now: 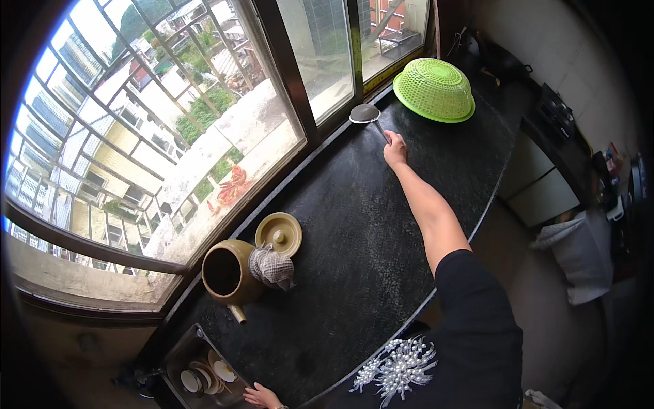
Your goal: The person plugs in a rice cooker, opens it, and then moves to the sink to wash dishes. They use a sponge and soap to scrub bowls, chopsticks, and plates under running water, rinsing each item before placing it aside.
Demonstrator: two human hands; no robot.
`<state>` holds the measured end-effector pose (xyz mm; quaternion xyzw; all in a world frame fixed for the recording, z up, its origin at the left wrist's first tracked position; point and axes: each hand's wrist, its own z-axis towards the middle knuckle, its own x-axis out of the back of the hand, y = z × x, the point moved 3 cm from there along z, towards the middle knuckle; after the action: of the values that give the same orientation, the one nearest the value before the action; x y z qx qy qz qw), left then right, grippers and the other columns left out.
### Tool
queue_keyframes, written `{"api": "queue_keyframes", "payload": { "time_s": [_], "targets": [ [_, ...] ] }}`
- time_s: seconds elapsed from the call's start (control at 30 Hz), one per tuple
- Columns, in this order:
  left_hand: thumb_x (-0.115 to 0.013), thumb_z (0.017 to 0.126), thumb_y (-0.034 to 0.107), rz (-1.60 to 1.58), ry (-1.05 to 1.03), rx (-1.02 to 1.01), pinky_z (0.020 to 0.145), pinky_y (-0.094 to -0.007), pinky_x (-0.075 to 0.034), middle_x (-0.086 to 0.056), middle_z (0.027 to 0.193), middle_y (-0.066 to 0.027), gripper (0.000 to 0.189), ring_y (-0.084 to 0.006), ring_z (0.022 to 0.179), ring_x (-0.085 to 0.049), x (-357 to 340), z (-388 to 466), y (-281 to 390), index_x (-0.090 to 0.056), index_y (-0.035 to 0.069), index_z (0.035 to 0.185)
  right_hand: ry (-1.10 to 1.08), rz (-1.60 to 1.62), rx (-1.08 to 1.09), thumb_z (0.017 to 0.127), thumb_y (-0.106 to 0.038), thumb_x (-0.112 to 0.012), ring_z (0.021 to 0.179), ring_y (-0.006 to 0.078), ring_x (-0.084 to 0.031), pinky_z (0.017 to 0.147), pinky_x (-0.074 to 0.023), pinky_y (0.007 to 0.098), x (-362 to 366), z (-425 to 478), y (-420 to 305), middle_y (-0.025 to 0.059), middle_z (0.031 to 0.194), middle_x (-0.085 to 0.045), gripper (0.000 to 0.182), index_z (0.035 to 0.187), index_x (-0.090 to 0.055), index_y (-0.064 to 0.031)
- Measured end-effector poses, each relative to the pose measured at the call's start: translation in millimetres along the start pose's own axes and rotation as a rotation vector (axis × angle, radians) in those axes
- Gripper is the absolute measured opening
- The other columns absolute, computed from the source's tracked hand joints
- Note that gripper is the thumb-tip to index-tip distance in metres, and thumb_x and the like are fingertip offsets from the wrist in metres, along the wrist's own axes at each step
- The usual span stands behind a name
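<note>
My right hand point(396, 149) reaches far across the black countertop point(357, 225) and grips the handle of a round fine-mesh strainer point(365, 113). The strainer's head is beside the window ledge. My left hand point(261, 396) holds nothing and rests by the near corner of the steel sink point(204, 337), fingers a little apart. A brown ceramic pot point(243, 268) with a short spout stands uncovered near the window; its inside is dark. A grey cloth point(273, 267) is wrapped about its handle. The pot's lid point(280, 235) lies beside it, knob up.
An upturned green plastic colander point(434, 91) sits at the far end of the counter. Several bowls and dishes point(207, 376) are in the sink. A barred window point(153, 128) runs along the counter. Beyond the counter's right edge are a dark wok point(503, 61) and a hanging cloth point(582, 255).
</note>
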<state>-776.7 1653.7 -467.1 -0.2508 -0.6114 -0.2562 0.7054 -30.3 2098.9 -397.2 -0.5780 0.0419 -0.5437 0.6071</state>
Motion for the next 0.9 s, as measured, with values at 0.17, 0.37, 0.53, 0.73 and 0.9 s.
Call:
{"api": "queue_keyframes", "payload": {
  "time_s": [0.17,0.37,0.53,0.73,0.9],
  "targets": [
    [-0.039,0.088,0.049,0.003,-0.153,0.104,0.099,-0.0552,-0.024,-0.03,0.134,-0.0255,0.062,-0.0434,0.123,-0.026,26.8,-19.3,33.1,-0.034,0.004,0.13,-0.079,-0.049,0.011,0.071,-0.002,-0.053,0.096,0.0301,-0.053,0.084,-0.0432,0.0373,-8.4,24.4,34.0,0.0093,0.1,-0.056,0.038,0.106,-0.057,-0.0153],
    [-0.037,0.089,0.048,0.053,-0.316,0.347,0.101,-0.055,-0.021,-0.02,0.143,-0.0145,0.058,-0.033,0.133,-0.014,27.5,-9.1,43.0,-0.032,0.01,0.134,0.1,-0.019,0.227,0.069,-0.01,-0.062,0.103,0.0328,-0.047,0.09,-0.0381,0.0396,11.3,17.7,20.0,0.0118,0.11,-0.052,0.046,0.114,-0.051,-0.011],
    [-0.041,0.089,0.04,-0.11,-0.266,0.275,0.102,-0.0504,-0.021,-0.021,0.142,-0.0171,0.053,-0.0346,0.132,-0.014,50.7,-13.9,33.4,-0.035,0.009,0.132,0.046,0.153,0.326,0.077,-0.009,-0.059,0.102,0.027,-0.049,0.088,-0.0377,0.0369,48.0,-75.8,-37.6,0.0101,0.107,-0.055,0.025,0.102,-0.058,-0.0067],
    [-0.05,0.085,0.026,-0.375,0.094,0.088,0.104,-0.0468,-0.02,-0.027,0.138,-0.0231,0.051,-0.0394,0.128,-0.022,72.4,-59.1,15.4,-0.037,0.003,0.129,-0.403,0.33,0.351,0.088,-0.024,-0.053,0.088,0.021,-0.052,0.079,-0.0393,0.0322,75.9,-268.6,-95.7,0.0083,0.088,-0.059,0.034,0.061,-0.053,-0.0034],
    [-0.051,0.085,0.022,-0.559,0.205,0.088,0.105,-0.0452,-0.02,-0.024,0.139,-0.0231,0.051,-0.0389,0.128,-0.023,99.0,-124.5,-40.5,-0.036,0.004,0.13,-0.871,0.716,0.338,0.09,-0.018,-0.049,0.083,0.0169,-0.054,0.075,-0.0427,0.0268,84.9,-433.6,-151.5,0.007,0.089,-0.058,0.025,0.074,-0.06,-0.0016]
  ]
}}
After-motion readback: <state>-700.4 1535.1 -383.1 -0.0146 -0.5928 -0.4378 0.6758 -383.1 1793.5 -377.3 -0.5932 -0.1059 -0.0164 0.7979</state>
